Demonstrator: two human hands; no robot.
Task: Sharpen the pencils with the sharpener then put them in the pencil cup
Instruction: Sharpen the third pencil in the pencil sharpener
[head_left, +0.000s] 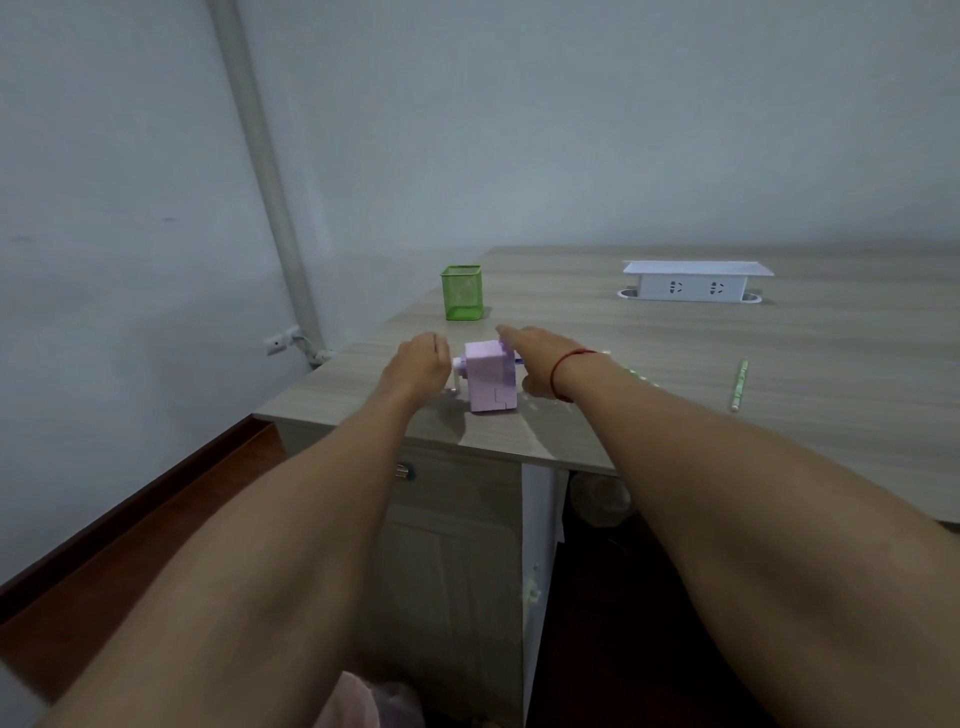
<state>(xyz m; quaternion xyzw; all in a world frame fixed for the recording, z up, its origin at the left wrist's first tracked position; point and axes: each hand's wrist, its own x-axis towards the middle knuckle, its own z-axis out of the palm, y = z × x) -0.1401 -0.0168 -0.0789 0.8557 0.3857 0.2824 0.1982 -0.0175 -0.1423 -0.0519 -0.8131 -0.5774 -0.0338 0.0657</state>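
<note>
A pink box-shaped sharpener (491, 376) stands near the table's front left corner. My left hand (421, 361) is closed at its left side, where the white crank (455, 382) sticks out. My right hand (537, 358) rests against the sharpener's right and top side; a green patterned pencil (636, 375) runs from under my wrist toward the right, and whether the hand grips it is hidden. Another green pencil (739, 384) lies loose on the table further right. The green mesh pencil cup (462, 292) stands behind the sharpener and looks empty.
A white socket box (693, 283) sits at the back of the wooden table (779, 338). The table's left edge lies close to the sharpener, with a wall and a pipe (270, 176) beyond it. A cabinet stands under the table.
</note>
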